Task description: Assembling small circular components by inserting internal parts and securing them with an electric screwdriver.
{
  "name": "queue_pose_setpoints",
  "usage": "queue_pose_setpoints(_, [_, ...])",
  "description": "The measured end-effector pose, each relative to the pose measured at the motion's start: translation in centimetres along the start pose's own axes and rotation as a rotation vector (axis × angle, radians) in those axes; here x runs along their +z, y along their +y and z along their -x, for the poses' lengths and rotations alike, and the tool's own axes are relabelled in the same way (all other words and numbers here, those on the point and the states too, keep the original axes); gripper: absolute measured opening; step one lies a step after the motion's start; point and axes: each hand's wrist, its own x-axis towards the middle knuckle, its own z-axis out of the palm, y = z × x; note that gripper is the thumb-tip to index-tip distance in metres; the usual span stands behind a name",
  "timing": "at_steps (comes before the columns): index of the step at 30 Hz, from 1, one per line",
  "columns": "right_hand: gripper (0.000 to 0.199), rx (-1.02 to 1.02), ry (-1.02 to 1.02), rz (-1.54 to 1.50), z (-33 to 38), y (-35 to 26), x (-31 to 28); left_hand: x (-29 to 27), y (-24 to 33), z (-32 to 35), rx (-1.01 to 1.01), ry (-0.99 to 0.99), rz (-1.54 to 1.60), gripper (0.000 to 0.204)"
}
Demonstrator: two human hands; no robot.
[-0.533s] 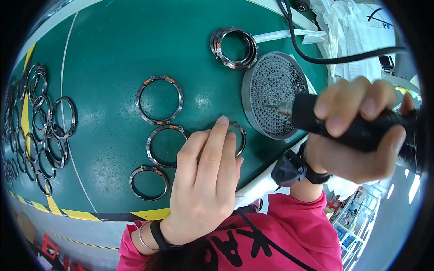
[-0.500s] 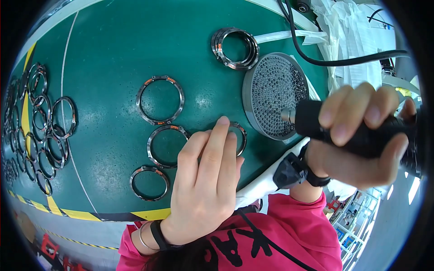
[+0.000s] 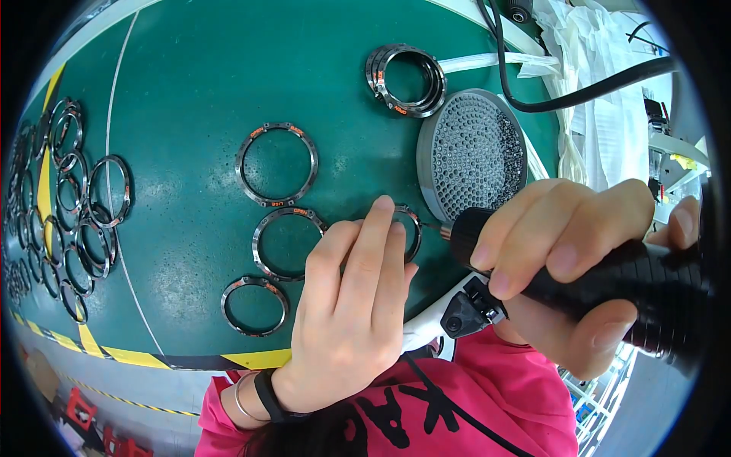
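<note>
My left hand (image 3: 346,312) rests with its fingers stretched out over a dark metal ring (image 3: 416,236), which the fingers partly cover. My right hand (image 3: 563,236) is wrapped around a black power screwdriver (image 3: 655,297). The screwdriver's tip points left, close to the right edge of the covered ring; whether it touches cannot be made out. Beside my left hand lies another ring (image 3: 256,244), partly hidden by the hand. Above and below that lie a larger-looking ring (image 3: 241,167) and a ring (image 3: 225,308), all with orange markings.
A round grey tray (image 3: 426,175) of small metal pieces sits beyond the screwdriver. Stacked rings (image 3: 375,72) stand behind it. Many loose rings (image 3: 110,190) crowd the left side of the green table (image 3: 183,99). A black cable (image 3: 594,99) loops across the upper right.
My right hand has brought the screwdriver from over the tray's edge down and left, to beside the covered ring. My left hand stays on that ring. The whole view has shifted slightly.
</note>
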Motion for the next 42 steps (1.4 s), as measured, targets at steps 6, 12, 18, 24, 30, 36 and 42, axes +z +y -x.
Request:
queue_pose_setpoints(6, [0.061,0.016,-0.068,0.046,-1.0,-0.3,-0.1,0.0,0.1,-0.3,0.046,0.014,0.003,0.04])
queue_pose_setpoints(12, [0.067,-0.076,-0.089,0.017,-0.5,0.9,-0.4,-0.4,-0.2,-0.3,0.035,-0.014,0.001,0.041])
queue_pose_setpoints(18, [0.072,-0.16,-0.114,-0.012,-0.2,1.9,-0.6,-0.2,-0.3,-0.4,0.029,-0.013,0.001,0.041])
queue_pose_setpoints(24, [0.074,-0.119,-0.05,-0.008,-0.4,1.1,0.7,0.0,-0.2,-0.3,0.03,-0.006,-0.002,0.039])
queue_pose_setpoints(30, [0.075,-0.078,-0.033,0.032,-0.1,0.7,0.2,-0.2,0.1,-0.6,0.04,-0.01,-0.001,0.037])
queue_pose_setpoints(36, [0.076,-0.113,0.044,0.043,0.4,0.9,0.7,0.0,0.0,-0.5,0.042,-0.006,-0.003,0.038])
queue_pose_setpoints(42, [0.075,-0.097,-0.033,0.064,0.0,0.5,0.4,-0.1,0.2,-0.6,0.037,0.0,0.006,0.038])
